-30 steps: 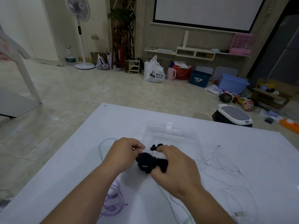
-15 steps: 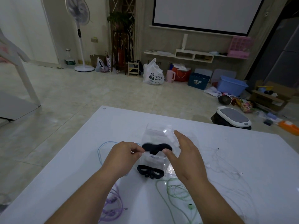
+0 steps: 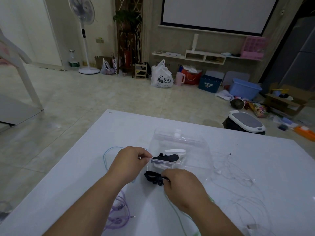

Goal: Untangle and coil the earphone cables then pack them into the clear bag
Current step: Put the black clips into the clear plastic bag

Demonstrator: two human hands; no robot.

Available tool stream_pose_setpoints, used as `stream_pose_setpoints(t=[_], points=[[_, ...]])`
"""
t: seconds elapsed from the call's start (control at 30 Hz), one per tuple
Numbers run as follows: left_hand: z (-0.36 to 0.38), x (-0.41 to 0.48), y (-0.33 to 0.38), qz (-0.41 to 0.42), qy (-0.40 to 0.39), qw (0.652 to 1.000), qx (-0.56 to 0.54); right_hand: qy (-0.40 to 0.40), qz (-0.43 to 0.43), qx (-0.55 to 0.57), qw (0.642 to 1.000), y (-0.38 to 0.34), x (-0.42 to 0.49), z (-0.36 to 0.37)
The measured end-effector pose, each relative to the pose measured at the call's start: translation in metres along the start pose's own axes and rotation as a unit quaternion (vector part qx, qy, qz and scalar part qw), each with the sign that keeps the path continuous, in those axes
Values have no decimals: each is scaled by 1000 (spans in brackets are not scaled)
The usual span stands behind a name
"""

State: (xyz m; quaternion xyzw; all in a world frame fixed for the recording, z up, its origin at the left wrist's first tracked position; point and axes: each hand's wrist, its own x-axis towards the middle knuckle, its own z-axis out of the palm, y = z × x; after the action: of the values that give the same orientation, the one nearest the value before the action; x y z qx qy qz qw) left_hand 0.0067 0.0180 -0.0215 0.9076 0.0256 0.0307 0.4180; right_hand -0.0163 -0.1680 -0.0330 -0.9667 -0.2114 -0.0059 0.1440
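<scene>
The coiled black earphone cable [image 3: 152, 177], its long axis running left to right, lies on the white table [image 3: 81, 169] just before the clear bag [image 3: 196, 150], pinched by the curled fingers of the right hand [image 3: 183, 187], while the left hand [image 3: 130, 161] pinches the bag's near edge; beyond, on the tiled floor [image 3: 88, 99], a paper bag [image 3: 114, 64] reads "Cotti Co".

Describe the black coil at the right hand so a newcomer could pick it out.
On the white table, find the clear bag lying mid-table. Just in front of its near edge, the right hand pinches a black coil. A second black coil and a white coil show through the plastic; this one is outside the bag, in the fingers.
</scene>
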Motion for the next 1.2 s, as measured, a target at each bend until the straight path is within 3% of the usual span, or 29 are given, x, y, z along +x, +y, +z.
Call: stream_pose_setpoints(t=[0.47,0.57,0.7,0.83,0.97,1.1,1.2], points=[[0,-1,1,-3,-2,1000,-1,4,36,-78,996,-12,-5,10],[0,0,1,-1,-2,1000,-2,59,6,-67,996,-14,-6,8],[0,-1,0,-2,2,1000,-5,190,-14,-50,980,-12,-7,-1],[1,0,0,-6,8,1000,-11,268,58,13,962,-9,-3,-14],[2,0,-1,-8,6,1000,-9,250,146,111,951,0,8,-27],[0,-1,0,-3,4,1000,1,188,122,176,959,8,16,-29],[0,-3,1,5,4,1000,22,192,119,165,960,12,14,-32]])
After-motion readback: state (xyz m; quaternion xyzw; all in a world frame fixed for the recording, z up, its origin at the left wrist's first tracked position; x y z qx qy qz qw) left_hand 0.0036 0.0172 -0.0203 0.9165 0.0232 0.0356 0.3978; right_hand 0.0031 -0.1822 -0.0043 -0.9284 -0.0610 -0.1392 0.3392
